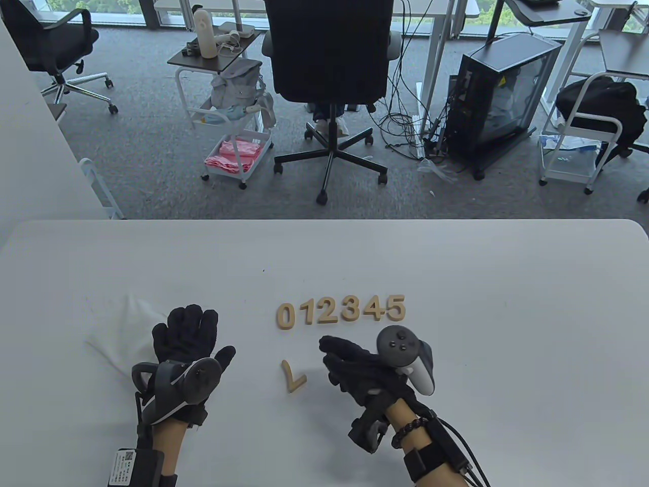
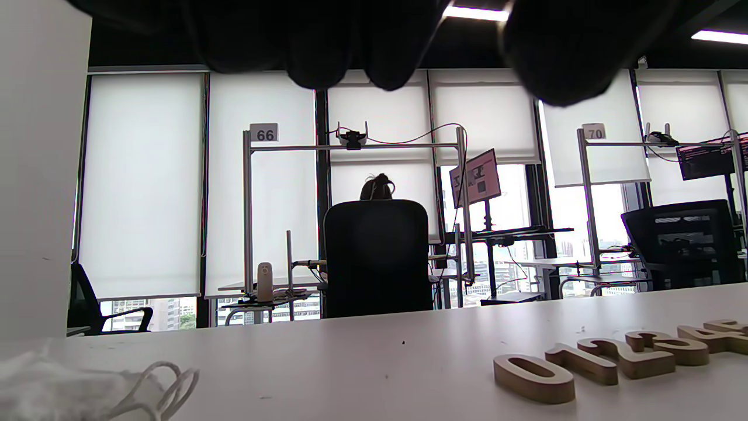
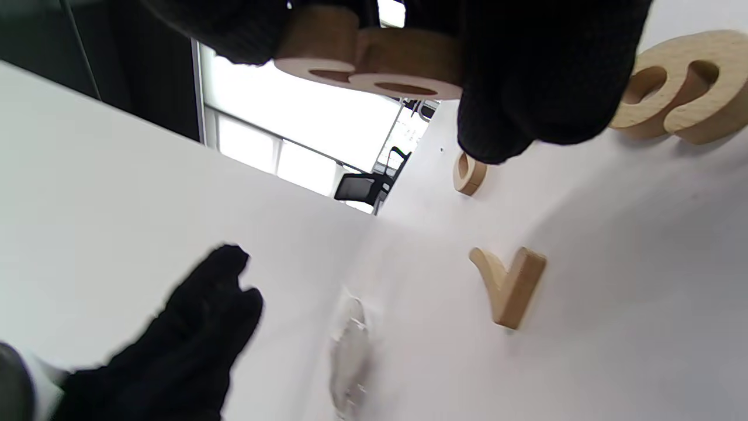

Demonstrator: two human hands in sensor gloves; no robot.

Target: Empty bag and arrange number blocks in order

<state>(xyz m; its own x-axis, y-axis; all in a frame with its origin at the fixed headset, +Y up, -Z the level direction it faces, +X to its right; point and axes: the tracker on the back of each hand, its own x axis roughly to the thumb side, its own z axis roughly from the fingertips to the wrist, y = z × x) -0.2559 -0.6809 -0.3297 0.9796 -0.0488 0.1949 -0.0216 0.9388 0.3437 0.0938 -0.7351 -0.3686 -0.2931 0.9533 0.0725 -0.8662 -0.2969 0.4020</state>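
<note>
Right hand [image 1: 355, 373] pinches a pale wooden digit block [image 3: 368, 61], likely the 6. Row of wooden numbers 0–5 [image 1: 340, 310] lies just beyond that grip, open end past the 5, rightward. Left hand [image 1: 190, 337] lies spread flat, touching the white cloth bag [image 1: 124, 329]. Loose wooden 7 [image 1: 293, 376] lies between both hands on the white table [image 1: 507, 304].

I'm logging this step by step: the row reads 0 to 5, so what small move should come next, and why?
Probably the right hand should set the block it holds down just right of the 5. The wrist view shows a two-looped piece, likely a 6 or 8, pinched in its fingers; if it is an 8, the loose 7 goes first.
</note>
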